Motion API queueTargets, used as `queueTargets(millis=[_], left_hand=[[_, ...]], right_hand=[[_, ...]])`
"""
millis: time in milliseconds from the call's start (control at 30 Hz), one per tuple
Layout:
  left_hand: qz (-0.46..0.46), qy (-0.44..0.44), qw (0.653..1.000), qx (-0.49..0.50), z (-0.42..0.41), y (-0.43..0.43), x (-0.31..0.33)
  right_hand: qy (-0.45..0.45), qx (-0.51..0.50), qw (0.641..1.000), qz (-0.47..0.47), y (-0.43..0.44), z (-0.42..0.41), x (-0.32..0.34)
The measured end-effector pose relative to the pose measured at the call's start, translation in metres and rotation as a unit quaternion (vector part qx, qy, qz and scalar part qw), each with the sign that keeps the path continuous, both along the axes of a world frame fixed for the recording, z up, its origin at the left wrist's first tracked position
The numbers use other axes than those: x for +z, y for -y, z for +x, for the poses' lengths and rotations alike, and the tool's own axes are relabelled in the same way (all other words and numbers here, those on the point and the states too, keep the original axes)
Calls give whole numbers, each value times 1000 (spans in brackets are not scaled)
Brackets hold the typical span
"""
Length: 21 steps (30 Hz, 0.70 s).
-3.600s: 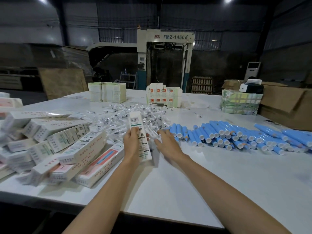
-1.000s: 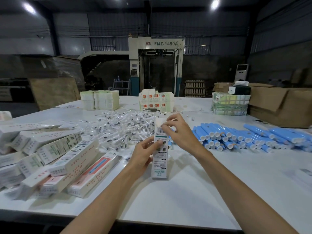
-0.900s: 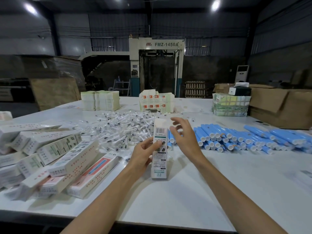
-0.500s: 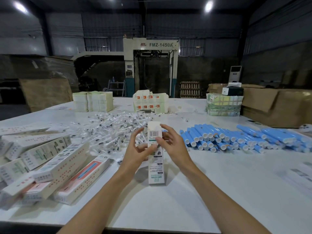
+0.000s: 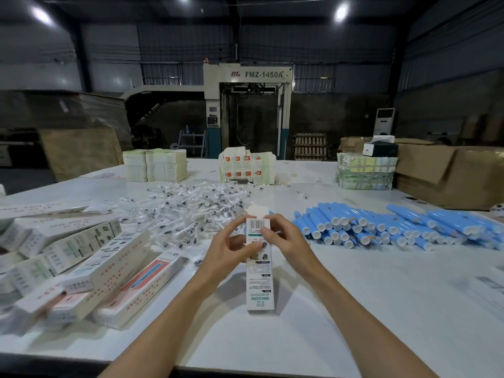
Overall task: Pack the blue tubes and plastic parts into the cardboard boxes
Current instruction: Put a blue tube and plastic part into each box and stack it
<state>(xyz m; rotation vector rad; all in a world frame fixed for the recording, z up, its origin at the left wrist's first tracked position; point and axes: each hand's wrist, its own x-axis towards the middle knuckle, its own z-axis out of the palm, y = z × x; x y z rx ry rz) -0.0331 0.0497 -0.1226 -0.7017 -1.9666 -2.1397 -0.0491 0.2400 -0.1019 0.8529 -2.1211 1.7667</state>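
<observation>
Plastic parts point(image 5: 188, 214) are heaped left of the carton point(image 5: 260, 290), which is gripped near its top by the left hand point(image 5: 229, 249) and — unlike a second ago — pinched by the right hand point(image 5: 289, 241); with the flap point(image 5: 257, 210) raised, closing is judged next. Blue tubes point(image 5: 368, 227) are piled to its right.

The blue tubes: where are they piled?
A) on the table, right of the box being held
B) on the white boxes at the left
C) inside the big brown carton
A: the blue tubes lie heaped on the table, right of the box held by the left hand and right hand.
</observation>
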Motion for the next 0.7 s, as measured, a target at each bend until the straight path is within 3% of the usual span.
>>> queueTargets(millis=[233, 700], left_hand=[[-9, 36, 999, -30, -1, -3, -2], [-24, 43, 997, -57, 2, -3, -2]], right_hand=[[44, -42, 989, -132, -9, -5, 4], [-43, -46, 997, -42, -13, -3, 11]])
